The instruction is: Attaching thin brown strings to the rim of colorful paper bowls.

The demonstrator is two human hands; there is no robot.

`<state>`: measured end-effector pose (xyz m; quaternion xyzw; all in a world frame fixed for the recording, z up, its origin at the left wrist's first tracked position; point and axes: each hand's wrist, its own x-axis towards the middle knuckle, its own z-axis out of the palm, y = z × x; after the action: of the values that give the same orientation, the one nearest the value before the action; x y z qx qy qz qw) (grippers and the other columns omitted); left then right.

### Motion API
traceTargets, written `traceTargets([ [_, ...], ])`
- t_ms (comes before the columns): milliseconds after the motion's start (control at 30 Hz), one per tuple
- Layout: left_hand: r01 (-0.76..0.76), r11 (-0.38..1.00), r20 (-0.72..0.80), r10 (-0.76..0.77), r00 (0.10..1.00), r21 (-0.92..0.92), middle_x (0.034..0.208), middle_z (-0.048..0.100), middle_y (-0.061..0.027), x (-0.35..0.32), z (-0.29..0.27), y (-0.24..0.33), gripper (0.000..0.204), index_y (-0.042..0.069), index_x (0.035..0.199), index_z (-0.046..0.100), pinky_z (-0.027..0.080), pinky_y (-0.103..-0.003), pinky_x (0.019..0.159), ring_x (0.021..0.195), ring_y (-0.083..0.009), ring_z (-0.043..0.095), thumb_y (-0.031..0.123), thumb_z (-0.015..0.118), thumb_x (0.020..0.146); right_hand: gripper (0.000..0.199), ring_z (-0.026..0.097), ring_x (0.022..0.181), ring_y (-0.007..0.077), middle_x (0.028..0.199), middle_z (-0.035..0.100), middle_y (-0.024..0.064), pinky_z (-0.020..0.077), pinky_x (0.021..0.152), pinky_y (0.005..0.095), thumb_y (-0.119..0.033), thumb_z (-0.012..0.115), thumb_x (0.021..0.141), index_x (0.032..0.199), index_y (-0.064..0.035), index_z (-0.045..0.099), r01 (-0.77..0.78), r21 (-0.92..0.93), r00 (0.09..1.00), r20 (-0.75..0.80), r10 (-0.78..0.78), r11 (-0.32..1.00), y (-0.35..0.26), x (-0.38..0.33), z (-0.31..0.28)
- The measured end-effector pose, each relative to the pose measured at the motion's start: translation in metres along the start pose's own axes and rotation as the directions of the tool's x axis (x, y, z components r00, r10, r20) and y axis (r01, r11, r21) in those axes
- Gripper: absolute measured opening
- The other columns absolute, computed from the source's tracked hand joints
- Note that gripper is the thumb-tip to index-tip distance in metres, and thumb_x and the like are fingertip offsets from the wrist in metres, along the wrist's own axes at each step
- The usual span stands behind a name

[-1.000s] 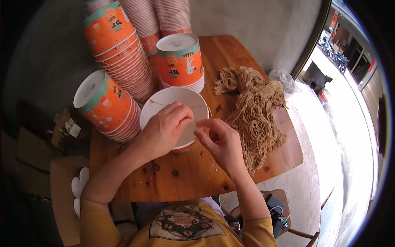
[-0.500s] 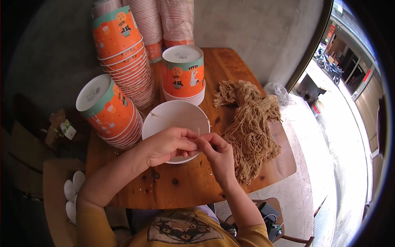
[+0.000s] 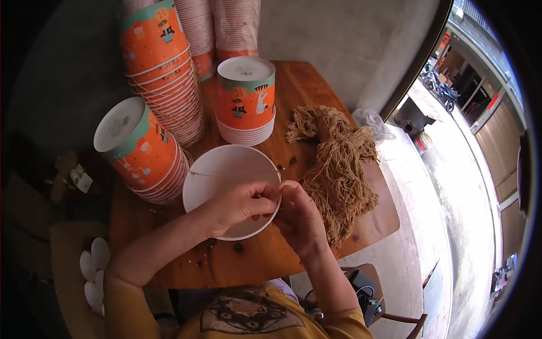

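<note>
A paper bucket (image 3: 206,189), white inside, stands mouth-up near the middle of the wooden table. A thin tan string (image 3: 228,174) spans its mouth from the left side to the right rim. Over the bucket's right side, my left hand (image 3: 237,208) is closed in a pinch, fingertips against those of my right hand. My right hand (image 3: 303,219) sits just outside the right rim, thumb and fingers pinched together. The string's end seems to lie between both hands' fingertips, though the fingers mostly hide it. To the right lies a tangled bundle of tan strings (image 3: 339,169).
Upside-down stacks of orange paper buckets stand left (image 3: 144,150), behind them (image 3: 164,73), and behind the open bucket (image 3: 247,107). Wrapped stacks (image 3: 237,28) lean by the wall. A clear plastic bag (image 3: 374,123) lies beyond the strings. A chair (image 3: 372,288) holds a dark device.
My right hand has turned and moved to the bucket's right rim, with my left hand following slightly. The string across the mouth looks straighter. The whole view has shifted a little.
</note>
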<state>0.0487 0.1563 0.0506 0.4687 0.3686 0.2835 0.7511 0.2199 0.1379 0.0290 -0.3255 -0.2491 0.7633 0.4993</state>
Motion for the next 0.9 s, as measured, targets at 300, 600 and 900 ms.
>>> traceTargets([
  [300,-0.092,0.983,0.002,0.094,0.996,-0.161,0.085,0.058,0.0018,0.001,-0.008,-0.003,0.009,0.007,0.096,0.058,0.042,-0.019,0.068,0.074,-0.0045,0.051,0.014,0.062,0.093,0.008,0.042,0.057,0.0016,0.073,0.052,-0.007,0.0305,0.049,0.0185,-0.021,0.054,0.099,0.098,-0.0132,0.057,0.055,-0.016,0.998,-0.021,-0.055,0.998,0.006,-0.003,-0.005],
  [600,-0.008,0.999,-0.088,0.012,0.996,0.054,0.087,0.058,0.0008,-0.008,0.011,0.009,0.009,0.006,0.096,0.056,0.045,-0.021,0.071,0.075,-0.0054,0.052,0.013,0.06,0.093,0.022,0.04,0.062,-0.0003,0.069,0.05,-0.0068,0.0308,0.055,0.0173,-0.011,0.072,0.089,0.104,-0.0048,0.056,0.276,-0.602,0.949,0.047,-0.312,0.749,0.014,-0.021,-0.018],
  [900,-0.127,0.978,-0.13,0.15,0.98,0.166,0.09,0.059,0.0008,-0.016,0.02,-0.001,0.009,0.006,0.099,0.055,0.045,-0.021,0.074,0.078,-0.0051,0.052,0.013,0.059,0.095,0.025,0.055,0.063,0.0112,0.07,0.057,0.004,0.0455,0.062,0.025,-0.018,0.069,0.09,0.106,-0.0054,0.055,0.271,-0.811,0.963,0.234,-0.137,0.519,-0.016,-0.031,-0.028],
])
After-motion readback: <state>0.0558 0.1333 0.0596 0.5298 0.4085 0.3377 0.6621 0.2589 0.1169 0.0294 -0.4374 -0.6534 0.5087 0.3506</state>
